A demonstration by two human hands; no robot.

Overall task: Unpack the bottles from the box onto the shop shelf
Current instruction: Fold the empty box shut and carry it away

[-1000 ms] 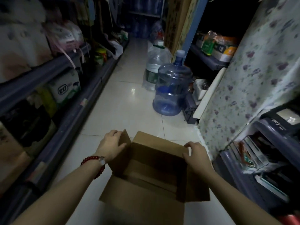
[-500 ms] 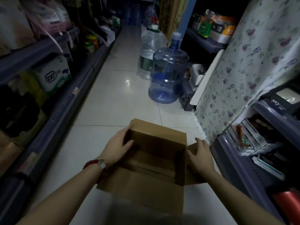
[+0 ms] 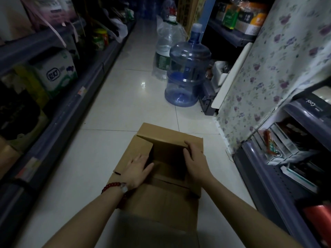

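Note:
A brown cardboard box (image 3: 161, 203) sits on the white tiled floor of a dim shop aisle, below me. Its inside is dark and I see no bottles in it. My left hand (image 3: 138, 170), with a red bead bracelet on the wrist, lies flat on the left flap, pressing it inward. My right hand (image 3: 195, 160) grips the right flap and folds it over the opening. The near flap hangs down toward me.
Low grey shelves (image 3: 59, 120) with packaged goods run along the left. To the right stands a shelf unit (image 3: 272, 176) with boxed goods beside a floral cloth (image 3: 268, 72). Two large water jugs (image 3: 186, 72) stand on the floor ahead, right of centre.
Both hands moved from the box's outer flap edges inward, folding the left and right flaps over the opening. The view tilted down and shifted forward.

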